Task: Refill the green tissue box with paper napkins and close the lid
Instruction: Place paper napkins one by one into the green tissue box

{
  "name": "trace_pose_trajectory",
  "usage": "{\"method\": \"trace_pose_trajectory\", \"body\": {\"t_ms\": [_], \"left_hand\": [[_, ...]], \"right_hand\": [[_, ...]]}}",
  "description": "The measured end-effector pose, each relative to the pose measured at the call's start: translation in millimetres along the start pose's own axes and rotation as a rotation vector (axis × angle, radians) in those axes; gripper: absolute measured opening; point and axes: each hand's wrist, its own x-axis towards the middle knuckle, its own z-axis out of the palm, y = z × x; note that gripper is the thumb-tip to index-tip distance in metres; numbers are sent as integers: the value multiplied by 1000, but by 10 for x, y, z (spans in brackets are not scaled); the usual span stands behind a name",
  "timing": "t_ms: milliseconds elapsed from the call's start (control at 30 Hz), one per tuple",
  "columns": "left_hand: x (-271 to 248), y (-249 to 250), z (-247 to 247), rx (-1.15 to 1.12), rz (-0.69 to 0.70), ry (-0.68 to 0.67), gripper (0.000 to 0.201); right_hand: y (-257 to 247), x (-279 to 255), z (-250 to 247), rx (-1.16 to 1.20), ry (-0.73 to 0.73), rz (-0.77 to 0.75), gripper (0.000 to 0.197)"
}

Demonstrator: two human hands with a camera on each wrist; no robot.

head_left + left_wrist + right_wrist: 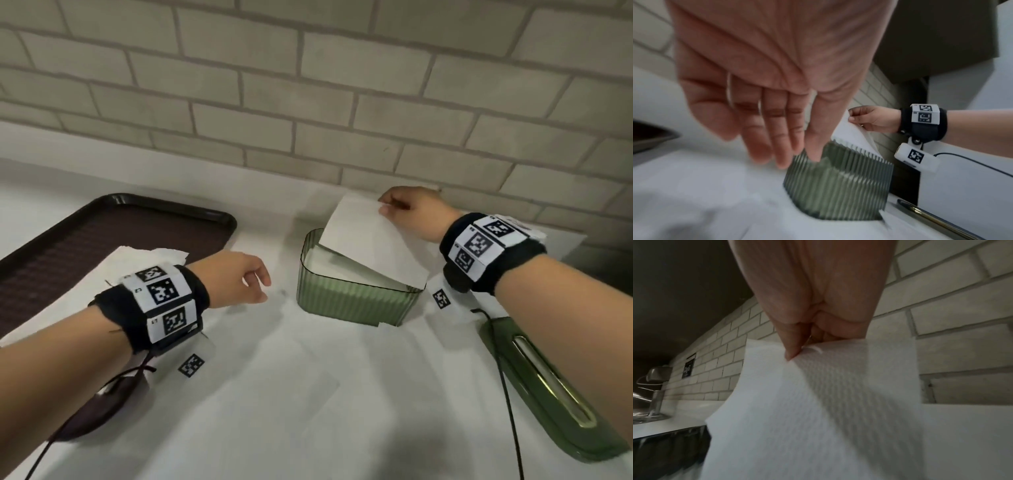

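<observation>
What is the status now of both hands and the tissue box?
Right hand pinches napkin over open green tissue box. Left hand open, holds nothing. Lid off, lying on counter; nothing blocks the box.

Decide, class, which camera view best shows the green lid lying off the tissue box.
The head view: the green lid lies whole on the counter, slot up, beside the right forearm. The left wrist view catches only its edge at the bottom right; the right wrist view shows none of it.
</observation>
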Motion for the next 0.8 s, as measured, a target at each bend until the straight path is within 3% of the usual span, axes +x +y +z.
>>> {"method": "trace_pose_trajectory", "body": {"t_ms": [167, 400, 600, 800], "left_hand": [[-111, -223, 249, 36, -189, -59, 39], [-127, -353, 405, -21, -244, -111, 53], [-82, -338, 429, 0, -244, -112, 45], [-84, -315, 370, 22, -199, -17, 15]], "right_hand": [[-149, 153, 165, -116, -193, -26, 23], [-246, 215, 330, -192, -398, -24, 26], [-285, 210, 368, -328, -487, 2, 33], [-369, 142, 339, -499, -445, -22, 40]]}}
